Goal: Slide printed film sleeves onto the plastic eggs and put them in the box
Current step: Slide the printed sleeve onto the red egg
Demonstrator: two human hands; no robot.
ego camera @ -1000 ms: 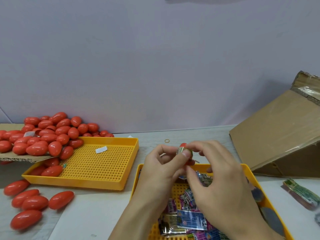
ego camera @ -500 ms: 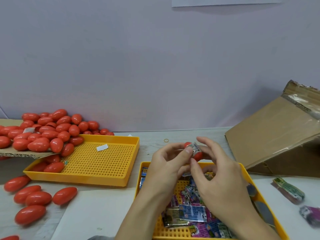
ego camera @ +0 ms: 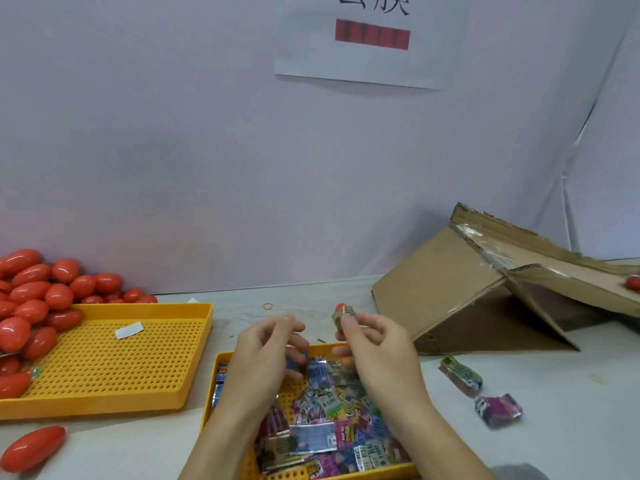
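Observation:
My right hand [ego camera: 372,344] pinches a red plastic egg [ego camera: 342,317] wrapped in a printed film sleeve, held upright above the table. My left hand [ego camera: 268,348] hovers just left of it with fingers loosely curled and nothing in them. Both hands are over the near yellow tray [ego camera: 221,386], which holds several flat printed sleeves [ego camera: 318,431]. The tipped cardboard box [ego camera: 460,292] lies to the right, with one red egg [ego camera: 633,282] inside near the frame edge.
A second perforated yellow tray [ego camera: 114,362] sits at the left, beside a pile of bare red eggs [ego camera: 38,299]. One egg [ego camera: 33,448] lies loose at the front left. Two sleeve bundles [ego camera: 460,370], [ego camera: 498,410] lie right of the near tray. A rubber band [ego camera: 268,305] rests further back.
My left hand has let go of the sleeved egg and drawn back to the left. My right hand alone holds the egg now, shifted slightly right. The view has tilted upward.

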